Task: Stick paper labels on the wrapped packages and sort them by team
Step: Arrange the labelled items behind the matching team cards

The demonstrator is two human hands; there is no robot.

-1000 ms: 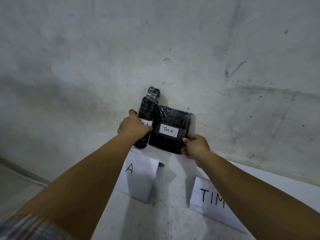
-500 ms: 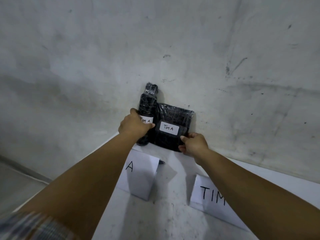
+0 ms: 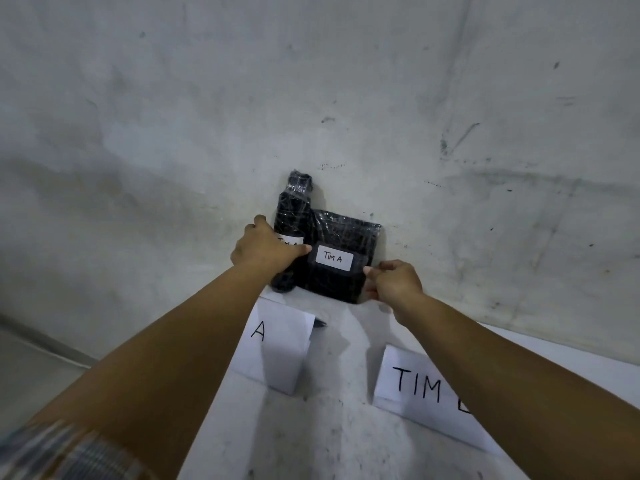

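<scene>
Head view. Left hand (image 3: pixel 261 249) curled round the lower body of the bottle-shaped package (image 3: pixel 292 233), thumb across its front toward the flat package, fingers wrapped behind and out of sight. Half covering that bottle's white label (image 3: pixel 289 241), with only "TIM A" partly readable beside the knuckles. Right hand (image 3: pixel 393 282) pinching the lower right edge of the flat package (image 3: pixel 341 254), thumb tip on the front face just right of its label, other fingers bent round the edge.

Around the hands: a stained grey wall (image 3: pixel 346 98) straight ahead, both packages propped upright against it. Below, a white table (image 3: pixel 322 427), scuffed with dark specks. On it, two folded paper signs: the left sign (image 3: pixel 277 348) showing the letter "A", its left part hidden under the left forearm; the right sign (image 3: pixel 415 386) reading "TIM", its last letter cut off by the right forearm. A small dark object (image 3: pixel 320 323) peeking out behind the left sign, too little visible to identify. A checked sleeve (image 3: pixel 59 452) at the lower left corner.

Packages standing side by side and touching, wrapped in black under glossy clear film, behind the "A" sign at the table's far edge. Flat package's label (image 3: pixel 334 259) fully exposed between the two hands, reading "TIM A". Bottle to the left, flat package to the right, each held by the hand on its own side.
</scene>
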